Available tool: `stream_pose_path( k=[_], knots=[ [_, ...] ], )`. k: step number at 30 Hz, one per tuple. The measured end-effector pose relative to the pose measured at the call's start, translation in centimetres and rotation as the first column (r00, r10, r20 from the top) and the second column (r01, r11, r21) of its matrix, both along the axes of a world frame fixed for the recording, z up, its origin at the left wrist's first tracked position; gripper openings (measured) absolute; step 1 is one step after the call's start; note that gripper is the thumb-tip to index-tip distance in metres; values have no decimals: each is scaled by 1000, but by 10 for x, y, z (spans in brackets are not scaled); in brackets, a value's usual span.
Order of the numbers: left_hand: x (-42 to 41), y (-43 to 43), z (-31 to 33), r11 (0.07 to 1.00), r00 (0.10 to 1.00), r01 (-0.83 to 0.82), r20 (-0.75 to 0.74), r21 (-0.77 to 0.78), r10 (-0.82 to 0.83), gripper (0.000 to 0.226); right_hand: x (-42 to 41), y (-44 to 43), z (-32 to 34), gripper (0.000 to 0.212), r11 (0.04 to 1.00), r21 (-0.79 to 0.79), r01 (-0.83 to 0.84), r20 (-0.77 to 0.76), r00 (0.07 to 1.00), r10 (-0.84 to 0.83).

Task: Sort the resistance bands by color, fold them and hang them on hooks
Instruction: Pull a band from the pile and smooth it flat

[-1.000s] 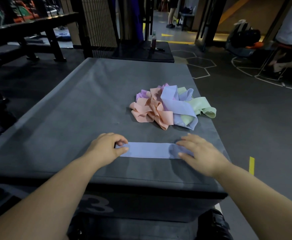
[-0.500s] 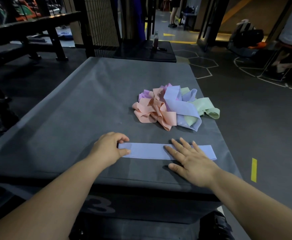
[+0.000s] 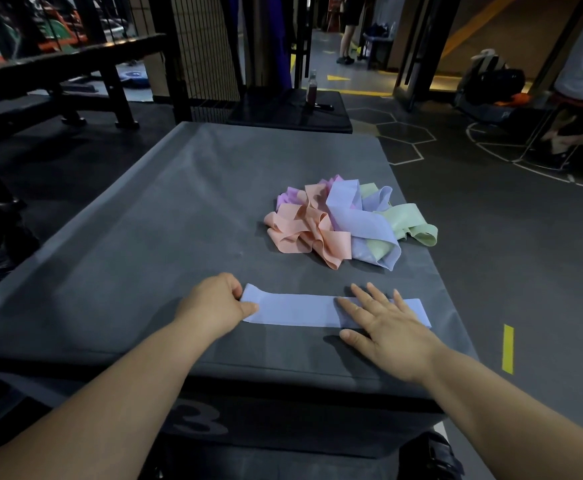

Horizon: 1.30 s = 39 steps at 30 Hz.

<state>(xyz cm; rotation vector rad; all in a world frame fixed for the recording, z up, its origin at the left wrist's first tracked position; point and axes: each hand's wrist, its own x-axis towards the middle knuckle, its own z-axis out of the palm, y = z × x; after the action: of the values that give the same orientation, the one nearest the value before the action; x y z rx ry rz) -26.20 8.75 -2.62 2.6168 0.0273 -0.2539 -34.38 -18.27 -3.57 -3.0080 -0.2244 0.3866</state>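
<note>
A light blue resistance band point(image 3: 300, 309) lies flat and straight near the front edge of the grey padded box point(image 3: 144, 244). My left hand point(image 3: 213, 303) pinches the band's left end between thumb and curled fingers. My right hand point(image 3: 383, 323) lies flat on the band's right half, fingers spread and straight. Behind them sits a tangled pile of bands point(image 3: 345, 226): orange at the left, blue in the middle, green at the right, pink at the back.
The box's right edge runs close to the green band. A black platform point(image 3: 290, 109) with a dark bottle point(image 3: 311, 88) stands behind the box. A bench and rack are at the far left. People stand and sit at the far back and right.
My right hand has opened flat and slid left along the band, baring its right end. The left hand has kept its pinch on the left end.
</note>
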Motion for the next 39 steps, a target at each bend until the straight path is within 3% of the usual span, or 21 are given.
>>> stream_pose_path(
  k=[3, 5, 7, 9, 11, 14, 17, 21, 23, 25, 27, 29, 39],
  knots=[
    [0, -8, 1, 959, 999, 13, -43, -284, -26, 27, 1, 6, 6, 86, 1000, 27, 10, 102, 995, -13],
    [-2, -17, 4, 846, 995, 0, -85, -532, -53, 32, 5, 11, 9, 56, 993, 112, 25, 194, 980, -46],
    [-5, -27, 8, 709, 986, -4, -120, -705, -114, 32, 10, 17, 12, 38, 951, 306, 40, 182, 978, -100],
    [-7, -37, 10, 647, 975, 24, -124, -762, -183, 25, 14, 25, 14, 34, 825, 556, 101, 70, 983, -168],
    [-7, -46, 8, 649, 965, 74, -110, -757, -238, 20, 17, 30, 16, 29, 643, 745, 177, -50, 976, -211],
    [-8, -60, 8, 609, 946, 83, -130, -789, -297, 12, 22, 33, 15, 19, 441, 861, 254, -146, 953, -265],
    [-7, -71, 8, 630, 925, 159, -108, -760, -364, 25, 26, 30, 14, 18, 419, 860, 292, -153, 930, -333],
    [-1, -77, 5, 691, 924, 251, -45, -678, -381, 45, 32, 16, 9, 21, 522, 773, 362, -76, 868, -490],
    [1, -76, 3, 801, 919, 384, 104, -459, -381, 49, 34, 6, 9, 18, 534, 739, 411, -76, 839, -539],
    [-1, -76, 2, 847, 876, 479, 187, -232, -444, 65, 33, -5, 12, 14, 533, 719, 445, -82, 816, -572],
    [-3, -80, 2, 844, 851, 522, 136, -124, -507, 84, 31, -16, 15, 11, 526, 717, 458, -81, 804, -589],
    [-5, -87, 0, 839, 836, 543, 111, -31, -537, 88, 28, -28, 19, 11, 541, 699, 468, -79, 802, -591],
    [-7, -109, -4, 816, 808, 577, 169, -34, -565, 77, 16, -78, 26, 7, 607, 545, 578, -134, 775, -618]
  ],
)
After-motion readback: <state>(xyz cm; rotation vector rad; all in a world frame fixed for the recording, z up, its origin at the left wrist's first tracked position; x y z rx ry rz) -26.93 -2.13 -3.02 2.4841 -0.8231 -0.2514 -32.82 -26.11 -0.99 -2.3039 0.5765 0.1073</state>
